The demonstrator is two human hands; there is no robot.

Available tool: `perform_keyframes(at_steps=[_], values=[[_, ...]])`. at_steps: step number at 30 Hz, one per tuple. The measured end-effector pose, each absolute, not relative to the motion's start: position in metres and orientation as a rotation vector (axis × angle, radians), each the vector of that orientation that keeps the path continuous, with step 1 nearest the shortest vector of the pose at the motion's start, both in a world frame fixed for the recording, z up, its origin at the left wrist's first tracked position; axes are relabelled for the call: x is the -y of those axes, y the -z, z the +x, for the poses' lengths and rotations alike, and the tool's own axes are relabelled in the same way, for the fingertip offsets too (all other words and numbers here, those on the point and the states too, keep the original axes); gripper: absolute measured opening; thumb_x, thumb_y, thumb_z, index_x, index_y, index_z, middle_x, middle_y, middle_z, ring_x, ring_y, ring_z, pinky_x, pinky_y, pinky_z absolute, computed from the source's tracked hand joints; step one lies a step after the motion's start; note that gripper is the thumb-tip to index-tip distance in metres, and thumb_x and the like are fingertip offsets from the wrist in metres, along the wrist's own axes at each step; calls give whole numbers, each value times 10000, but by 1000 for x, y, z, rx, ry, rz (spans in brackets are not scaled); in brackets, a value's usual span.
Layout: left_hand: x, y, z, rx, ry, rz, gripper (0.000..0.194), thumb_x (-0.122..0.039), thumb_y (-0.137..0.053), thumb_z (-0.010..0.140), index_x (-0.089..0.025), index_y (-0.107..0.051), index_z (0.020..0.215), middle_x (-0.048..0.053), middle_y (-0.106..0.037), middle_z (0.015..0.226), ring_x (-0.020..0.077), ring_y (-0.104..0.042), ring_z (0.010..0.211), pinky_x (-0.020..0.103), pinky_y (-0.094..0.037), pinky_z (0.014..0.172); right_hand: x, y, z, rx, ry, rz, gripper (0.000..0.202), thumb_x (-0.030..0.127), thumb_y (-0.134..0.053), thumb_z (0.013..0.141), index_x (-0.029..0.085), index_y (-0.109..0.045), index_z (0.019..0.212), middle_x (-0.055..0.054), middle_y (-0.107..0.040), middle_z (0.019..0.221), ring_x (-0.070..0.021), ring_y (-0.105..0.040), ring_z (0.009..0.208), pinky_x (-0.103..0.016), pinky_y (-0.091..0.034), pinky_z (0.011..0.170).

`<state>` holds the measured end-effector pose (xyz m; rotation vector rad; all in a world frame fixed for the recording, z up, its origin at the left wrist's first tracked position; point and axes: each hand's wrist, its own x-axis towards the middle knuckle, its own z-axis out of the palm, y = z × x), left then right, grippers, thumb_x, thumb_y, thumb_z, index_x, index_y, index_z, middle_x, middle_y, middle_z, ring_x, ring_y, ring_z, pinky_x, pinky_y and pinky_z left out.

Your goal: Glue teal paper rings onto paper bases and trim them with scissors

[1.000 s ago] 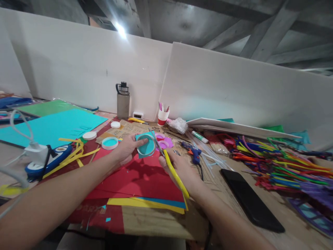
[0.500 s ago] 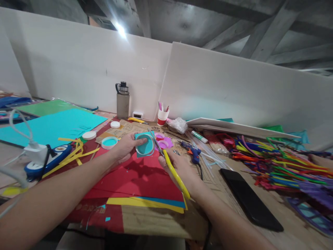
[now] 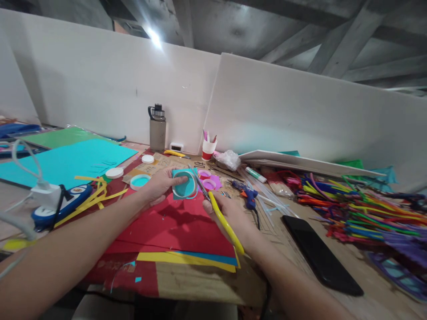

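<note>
At the centre of the frame, a straight-edged piece of turquoise paper (image 3: 185,186) with a white round ring (image 3: 183,196) against its face is in the left hand (image 3: 160,184), above red paper sheets (image 3: 173,231). The paper lies between the left fingers: the thumb reaches over the ring's rim onto the face, the others being partly hidden behind. These fingers are closed in a pinch. The right hand (image 3: 231,215), right of centre, has its fingers wrapped around yellow-handled metal scissors (image 3: 217,209), blades alongside the paper's right edge; contact cannot be confirmed.
</note>
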<state>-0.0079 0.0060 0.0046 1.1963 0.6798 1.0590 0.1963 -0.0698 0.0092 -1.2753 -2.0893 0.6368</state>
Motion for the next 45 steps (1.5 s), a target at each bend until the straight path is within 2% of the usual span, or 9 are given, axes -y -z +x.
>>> perform_keyframes(at_steps=[9, 14, 23, 32, 40, 45], values=[[-8, -2, -8, -695, -1031, 1224, 297, -266, -777, 621, -120, -643, 842, 33, -698, 737, 113, -613, 610, 209, -464, 586, 70, -8, 196, 2104, -623, -1283, 330, 490, -394, 903, 191, -533, 902, 40, -487, 679, -108, -393, 600, -213, -277, 539], [-7, -3, -7, -692, -1027, 1236, 259, -267, -776, 618, -135, -656, 806, 26, -694, 716, 113, -604, 601, 214, -456, 582, 69, -7, 196, 2098, -611, -1291, 339, 494, -403, 895, 182, -512, 824, 24, -503, 698, -119, -414, 635, -211, -293, 542], [-6, -4, -8, -698, -1060, 1228, 272, -234, -795, 584, -141, -638, 785, 10, -677, 673, 108, -583, 564, 214, -438, 552, 73, -13, 195, 2103, -632, -1278, 372, 508, -374, 901, 172, -513, 822, 15, -491, 696, -121, -402, 639, -214, -294, 532], [-13, -4, -15, -713, -999, 1355, 263, -279, -761, 635, -128, -646, 818, 27, -675, 704, 115, -584, 592, 205, -435, 548, 73, -14, 195, 2127, -635, -1244, 358, 495, -379, 902, 176, -508, 802, 29, -471, 690, -109, -386, 620, -210, -289, 536], [-14, -6, -18, -710, -964, 1367, 266, -258, -759, 640, -127, -639, 837, 45, -685, 742, 131, -605, 619, 223, -457, 569, 74, -15, 194, 2135, -634, -1255, 349, 497, -398, 892, 176, -501, 804, 35, -460, 659, -104, -371, 588, -214, -280, 521], [-5, -3, -5, -612, -1079, 1172, 302, -282, -741, 669, -117, -644, 903, 68, -691, 815, 148, -627, 686, 259, -488, 660, 70, -9, 195, 2052, -594, -1304, 356, 510, -378, 898, 184, -490, 810, 27, -474, 671, -116, -406, 613, -215, -284, 533]])
